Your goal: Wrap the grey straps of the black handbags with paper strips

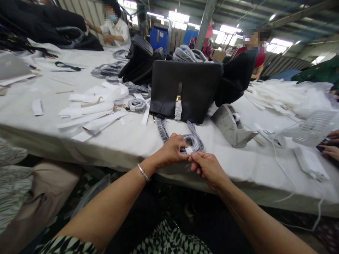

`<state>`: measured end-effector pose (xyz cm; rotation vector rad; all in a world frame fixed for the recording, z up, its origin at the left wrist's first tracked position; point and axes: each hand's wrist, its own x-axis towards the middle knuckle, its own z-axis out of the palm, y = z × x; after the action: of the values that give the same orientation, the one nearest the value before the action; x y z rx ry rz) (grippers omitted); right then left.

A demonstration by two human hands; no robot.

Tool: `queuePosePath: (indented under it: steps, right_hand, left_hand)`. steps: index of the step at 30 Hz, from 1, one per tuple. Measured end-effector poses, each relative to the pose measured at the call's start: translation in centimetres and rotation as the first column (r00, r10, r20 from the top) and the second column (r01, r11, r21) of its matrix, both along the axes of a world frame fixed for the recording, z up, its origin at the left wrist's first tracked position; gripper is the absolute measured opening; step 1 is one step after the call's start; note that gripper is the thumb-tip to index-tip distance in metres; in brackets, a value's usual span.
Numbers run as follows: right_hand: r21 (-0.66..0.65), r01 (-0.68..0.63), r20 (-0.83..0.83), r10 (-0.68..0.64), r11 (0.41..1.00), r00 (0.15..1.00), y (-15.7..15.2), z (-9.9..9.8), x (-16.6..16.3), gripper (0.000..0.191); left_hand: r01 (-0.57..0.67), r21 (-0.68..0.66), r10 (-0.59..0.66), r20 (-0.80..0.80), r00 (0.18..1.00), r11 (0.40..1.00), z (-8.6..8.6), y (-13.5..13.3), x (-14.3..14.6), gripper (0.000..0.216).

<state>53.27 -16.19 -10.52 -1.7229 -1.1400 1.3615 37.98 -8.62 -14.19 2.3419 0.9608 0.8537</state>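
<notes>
At the table's front edge my left hand (173,150) is closed round one side of a coiled bag strap (197,143) wrapped in clear plastic. My right hand (205,165) pinches the end of a small white paper band (189,150) that lies across the coil. Just behind stands a black handbag (185,88), upright, with a gold buckle (178,99) on its front tab. The lower part of that tab is covered in white wrapping (178,111). Plastic-wrapped strap lengths run from the bag's base to the coil.
A grey tape dispenser (230,127) stands right of the bag. White paper strips (87,113) and another coiled strap (136,105) lie to the left. A white fan (315,127) and a power strip (309,164) with cords are at right. Co-workers sit around the table (127,151).
</notes>
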Motion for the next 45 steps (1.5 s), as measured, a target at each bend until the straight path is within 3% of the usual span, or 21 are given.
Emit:
queuePosePath:
  steps: [6, 19, 23, 28, 34, 39, 43, 45]
  right_hand:
    - [0.003, 0.067, 0.025, -0.067, 0.998, 0.997, 0.1, 0.0, -0.4, 0.025]
    - [-0.160, -0.067, 0.125, 0.088, 0.985, 0.988, 1.4, 1.1, 0.3, 0.026]
    - [-0.166, -0.072, 0.147, 0.097, 0.983, 0.984, 1.5, 1.4, 0.1, 0.026]
    - [-0.131, -0.063, 0.148, 0.083, 0.989, 0.986, 1.2, 1.1, 0.0, 0.027]
    - [-0.181, -0.088, 0.105, 0.108, 0.980, 0.989, 1.5, 1.5, 0.2, 0.018]
    - [-0.228, -0.090, 0.109, 0.117, 0.969, 0.987, 1.9, 1.8, 0.3, 0.018]
    - [-0.218, -0.094, 0.111, 0.120, 0.972, 0.987, 2.0, 1.5, 0.3, 0.024]
    - [-0.210, -0.092, 0.106, 0.116, 0.973, 0.988, 2.0, 1.3, 0.4, 0.025]
  left_hand:
    - [-0.015, -0.005, 0.015, -0.021, 1.000, 1.000, 0.1, -0.1, 0.1, 0.019]
    - [0.027, 0.041, -0.021, -0.128, 0.992, 0.999, 0.0, -0.1, -0.1, 0.024]
    - [0.060, 0.087, -0.041, -0.206, 0.978, 0.994, 1.1, -0.8, -0.4, 0.024]
    - [0.159, 0.003, -0.152, -0.279, 0.948, 0.987, 2.6, -0.4, -0.8, 0.024]
    - [0.022, 0.001, -0.021, -0.305, 0.952, 1.000, 2.3, 0.3, 0.2, 0.029]
    - [-0.011, 0.005, 0.012, -0.322, 0.947, 1.000, 2.5, 0.2, 0.3, 0.031]
    - [0.146, 0.043, -0.118, -0.384, 0.916, 0.988, 2.8, -0.1, -0.3, 0.035]
    - [0.163, 0.088, -0.110, -0.434, 0.894, 0.983, 2.9, -0.3, -0.3, 0.032]
